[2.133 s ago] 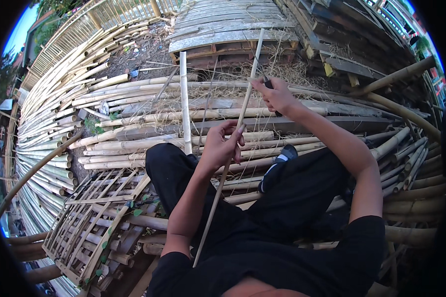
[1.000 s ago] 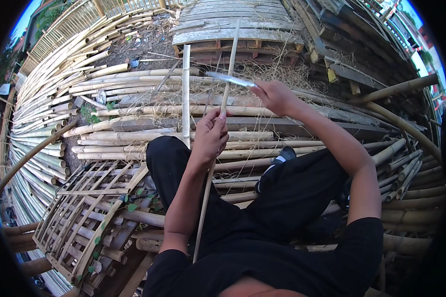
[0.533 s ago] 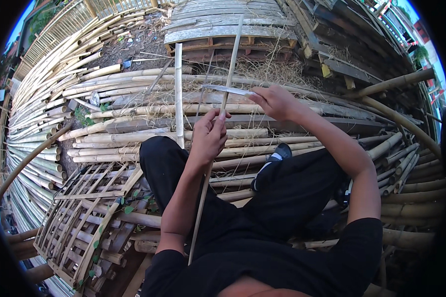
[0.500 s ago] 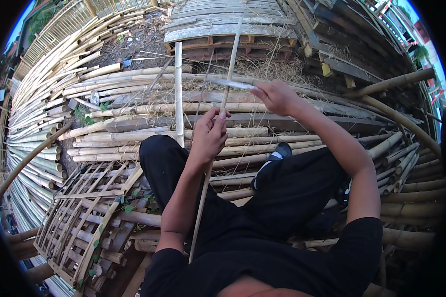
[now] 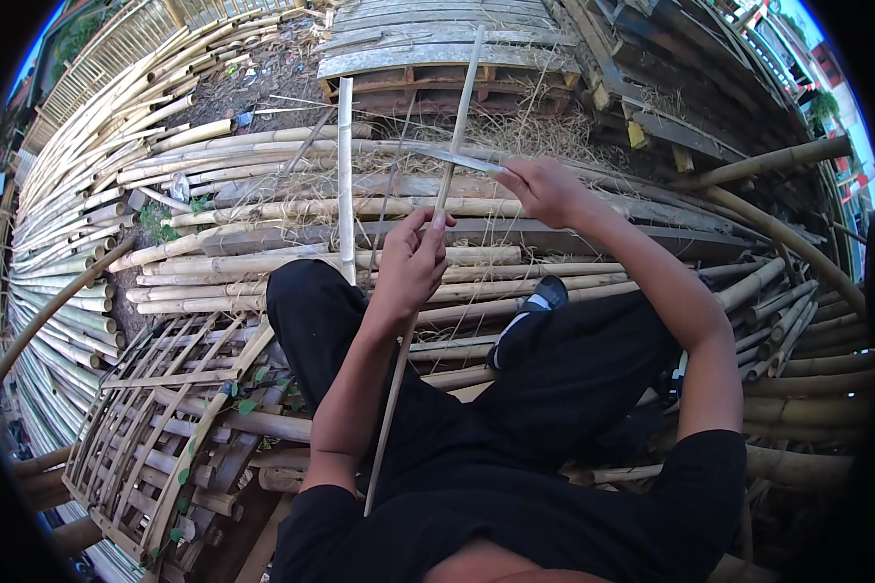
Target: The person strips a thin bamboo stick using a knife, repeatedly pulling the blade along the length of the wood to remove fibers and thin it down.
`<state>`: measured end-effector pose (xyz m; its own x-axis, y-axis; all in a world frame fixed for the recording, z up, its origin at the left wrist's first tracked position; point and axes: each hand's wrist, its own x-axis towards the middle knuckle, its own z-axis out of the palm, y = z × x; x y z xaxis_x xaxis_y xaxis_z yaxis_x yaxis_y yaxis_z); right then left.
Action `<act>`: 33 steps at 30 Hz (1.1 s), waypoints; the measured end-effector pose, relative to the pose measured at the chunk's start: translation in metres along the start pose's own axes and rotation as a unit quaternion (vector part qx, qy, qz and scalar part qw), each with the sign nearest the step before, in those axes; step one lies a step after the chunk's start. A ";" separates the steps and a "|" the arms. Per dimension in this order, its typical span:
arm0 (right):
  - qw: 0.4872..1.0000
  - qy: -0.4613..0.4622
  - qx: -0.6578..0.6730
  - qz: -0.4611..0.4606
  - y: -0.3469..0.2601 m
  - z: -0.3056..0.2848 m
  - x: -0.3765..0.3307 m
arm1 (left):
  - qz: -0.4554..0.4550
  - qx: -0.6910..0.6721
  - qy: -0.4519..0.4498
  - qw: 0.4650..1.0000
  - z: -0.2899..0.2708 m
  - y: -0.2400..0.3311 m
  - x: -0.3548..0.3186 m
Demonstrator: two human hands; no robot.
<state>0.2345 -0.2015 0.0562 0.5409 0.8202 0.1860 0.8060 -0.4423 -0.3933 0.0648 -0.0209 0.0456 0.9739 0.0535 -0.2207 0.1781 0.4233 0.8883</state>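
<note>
My left hand [image 5: 414, 260] is closed round a long thin bamboo strip [image 5: 464, 95], which slants from my lap up toward the pallets. In my right hand [image 5: 546, 190] is a knife [image 5: 463, 159], its pale blade pointing left. The blade lies across the strip a little beyond my left fingers; the knife's handle is hidden in my fist. A wider split bamboo piece [image 5: 346, 185] stands upright just left of my left hand, its lower end beside my knee.
Wooden pallets [image 5: 445, 64] lie at the far side, with more stacked timber [image 5: 685, 87] at the right. Bamboo poles [image 5: 58, 219] cover the left. A slatted bamboo frame [image 5: 170, 381] rests near my left side. Dry shavings [image 5: 593, 146] litter the ground.
The knife blade has tilted and now slopes down to the right across the strip. Both hands stay nearly in place, and the whole view has shifted slightly.
</note>
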 end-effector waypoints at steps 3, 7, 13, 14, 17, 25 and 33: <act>0.995 -0.041 0.009 0.093 0.007 -0.011 0.009 | -0.005 0.000 0.005 1.000 -0.002 -0.004 0.004; 1.000 -0.003 -0.006 -0.004 0.000 0.003 -0.003 | 0.001 0.006 0.004 1.000 -0.001 0.000 0.001; 0.988 -0.019 0.055 0.145 0.003 -0.012 0.001 | -0.007 -0.007 -0.006 1.000 -0.003 0.000 -0.002; 0.995 -0.015 0.059 0.076 -0.006 -0.011 -0.002 | -0.005 -0.010 -0.004 1.000 -0.002 0.000 -0.001; 0.999 -0.010 0.010 0.050 0.015 0.001 0.001 | -0.005 -0.001 0.002 1.000 -0.001 0.001 0.004; 0.986 -0.076 0.071 0.129 0.003 -0.013 0.000 | 0.003 0.009 0.006 1.000 -0.005 0.000 0.002; 0.985 -0.001 0.118 0.123 -0.012 -0.024 0.002 | -0.003 0.035 0.024 0.999 -0.008 0.002 0.001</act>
<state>0.2320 -0.2031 0.0834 0.7122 0.6997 0.0564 0.5721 -0.5320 -0.6242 0.0651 -0.0133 0.0438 0.9651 0.0955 -0.2438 0.1949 0.3596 0.9125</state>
